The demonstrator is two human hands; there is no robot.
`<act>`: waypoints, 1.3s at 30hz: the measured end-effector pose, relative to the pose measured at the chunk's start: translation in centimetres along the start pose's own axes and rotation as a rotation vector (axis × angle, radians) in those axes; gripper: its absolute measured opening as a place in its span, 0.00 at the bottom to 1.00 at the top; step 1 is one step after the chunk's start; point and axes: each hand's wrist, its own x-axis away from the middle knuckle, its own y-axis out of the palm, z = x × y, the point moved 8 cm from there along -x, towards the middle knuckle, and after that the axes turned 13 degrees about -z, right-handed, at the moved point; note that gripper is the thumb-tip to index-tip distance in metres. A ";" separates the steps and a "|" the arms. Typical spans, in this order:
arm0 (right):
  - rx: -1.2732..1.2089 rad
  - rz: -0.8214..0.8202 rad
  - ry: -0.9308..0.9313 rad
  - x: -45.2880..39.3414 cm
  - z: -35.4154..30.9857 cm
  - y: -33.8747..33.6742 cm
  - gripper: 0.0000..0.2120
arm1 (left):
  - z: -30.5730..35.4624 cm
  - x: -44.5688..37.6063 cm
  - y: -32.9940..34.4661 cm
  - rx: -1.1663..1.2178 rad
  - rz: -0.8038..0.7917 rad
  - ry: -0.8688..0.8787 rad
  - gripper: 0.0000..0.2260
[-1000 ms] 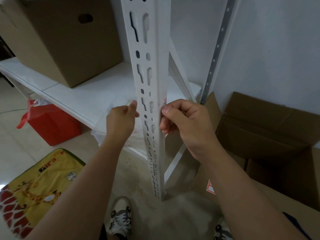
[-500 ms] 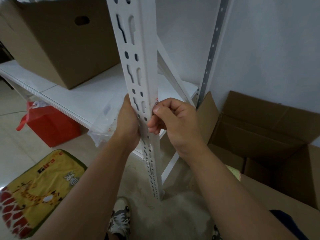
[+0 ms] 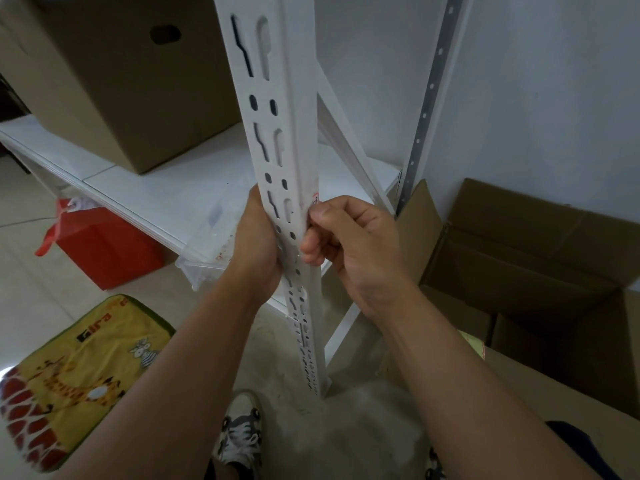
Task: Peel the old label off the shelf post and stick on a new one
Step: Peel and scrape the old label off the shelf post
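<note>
The right hand [image 3: 360,251] is curled up against the right side of the white shelf post [image 3: 277,140]. Its thumb and first finger pinch at the edge of a small label [image 3: 316,199] stuck there. Only a bit of the label shows, white with some red on it, just above the thumb. The left hand [image 3: 258,244] holds the post from the left side, with its fingers wrapped around the back, so you cannot see them.

The post stands upright in the middle and has many holes and slots down its front. Behind it is a white shelf [image 3: 145,188] with a big brown box [image 3: 114,74] on it, far to the left. A red bag [image 3: 100,244] sits on the floor under the shelf. A yellow mat [image 3: 76,379] with a giraffe lies near, on the left. An open cardboard box [image 3: 540,258] stands on the right by the wall. A shoe [image 3: 239,434] shows at the bottom.
</note>
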 end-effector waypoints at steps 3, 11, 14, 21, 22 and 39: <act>0.017 0.021 0.004 0.0 0.0 0.0 0.10 | 0.1 0.2 0.1 -0.001 0.021 0.002 0.34; 0.000 0.046 0.008 0.0 0.2 -0.1 0.09 | 1.1 0.3 1.6 0.053 -0.059 0.032 0.36; -0.071 0.005 0.012 0.1 0.4 0.1 0.10 | 0.9 0.2 1.6 0.070 -0.080 0.023 0.35; -0.019 0.040 0.024 -0.1 0.2 0.0 0.10 | 0.9 0.1 1.6 0.048 -0.070 0.021 0.36; -0.009 0.046 0.022 -0.1 0.1 0.0 0.10 | 1.0 0.1 1.7 0.050 -0.068 0.021 0.36; 0.026 0.044 0.015 -0.3 0.0 -0.1 0.10 | 1.0 0.2 1.8 0.063 -0.063 0.028 0.38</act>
